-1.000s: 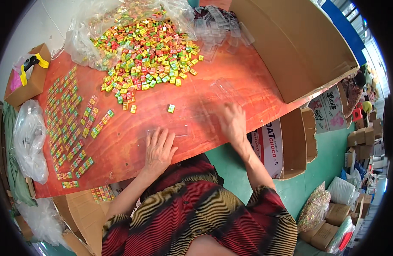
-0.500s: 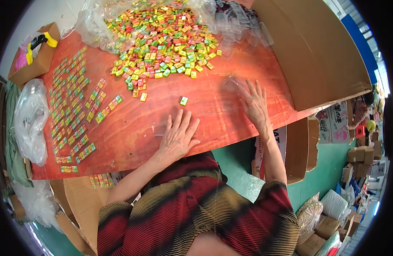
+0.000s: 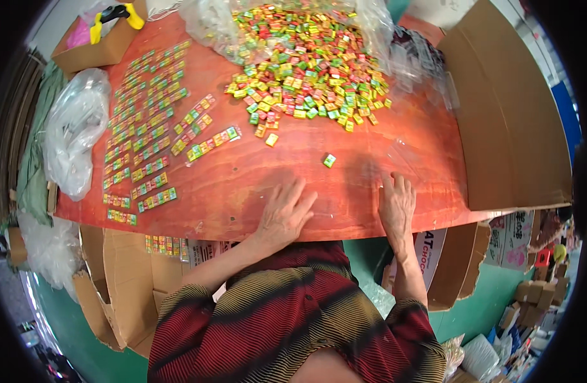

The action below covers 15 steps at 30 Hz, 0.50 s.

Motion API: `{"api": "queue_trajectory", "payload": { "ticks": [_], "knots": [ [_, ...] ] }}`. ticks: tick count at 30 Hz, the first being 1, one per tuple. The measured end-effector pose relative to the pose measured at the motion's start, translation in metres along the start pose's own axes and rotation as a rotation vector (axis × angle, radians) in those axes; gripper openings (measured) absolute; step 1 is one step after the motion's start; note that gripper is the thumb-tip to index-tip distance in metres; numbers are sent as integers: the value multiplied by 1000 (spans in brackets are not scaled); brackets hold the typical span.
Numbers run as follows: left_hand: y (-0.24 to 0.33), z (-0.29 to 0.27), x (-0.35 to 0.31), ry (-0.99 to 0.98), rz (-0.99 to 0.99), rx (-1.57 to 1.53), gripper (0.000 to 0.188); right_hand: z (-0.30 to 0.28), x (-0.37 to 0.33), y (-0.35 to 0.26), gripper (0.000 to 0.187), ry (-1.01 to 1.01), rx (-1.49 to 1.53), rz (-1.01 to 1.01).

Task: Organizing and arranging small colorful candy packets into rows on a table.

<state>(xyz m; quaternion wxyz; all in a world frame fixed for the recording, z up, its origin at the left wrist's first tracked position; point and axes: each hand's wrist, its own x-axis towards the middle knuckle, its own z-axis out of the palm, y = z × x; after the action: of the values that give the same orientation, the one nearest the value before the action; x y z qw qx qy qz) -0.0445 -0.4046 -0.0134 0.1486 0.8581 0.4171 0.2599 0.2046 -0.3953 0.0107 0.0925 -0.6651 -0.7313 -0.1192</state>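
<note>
Left hand and right hand lie flat, grip open, on the red-brown wooden counter, near one small green wrapped candy.

I see a reddish wooden tabletop carrying a heap of small colourful wrapped candies at its far edge, neat candy rows along its left edge, one green candy mid-board.

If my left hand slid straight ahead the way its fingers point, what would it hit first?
Probably the lone green candy lying just beyond the left hand; behind it comes the heap of candies. The exact line is uncertain.
</note>
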Motion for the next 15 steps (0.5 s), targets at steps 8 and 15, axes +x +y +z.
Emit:
{"api": "queue_trajectory", "payload": {
  "ticks": [8, 15],
  "knots": [
    [-79, -35, 94, 91, -603, 176, 32, 12, 63, -96, 46, -378, 290, 37],
    [-74, 5, 88, 125, -324, 183, 26, 50, 76, -90, 35, -163, 467, -52]
  ]
}}
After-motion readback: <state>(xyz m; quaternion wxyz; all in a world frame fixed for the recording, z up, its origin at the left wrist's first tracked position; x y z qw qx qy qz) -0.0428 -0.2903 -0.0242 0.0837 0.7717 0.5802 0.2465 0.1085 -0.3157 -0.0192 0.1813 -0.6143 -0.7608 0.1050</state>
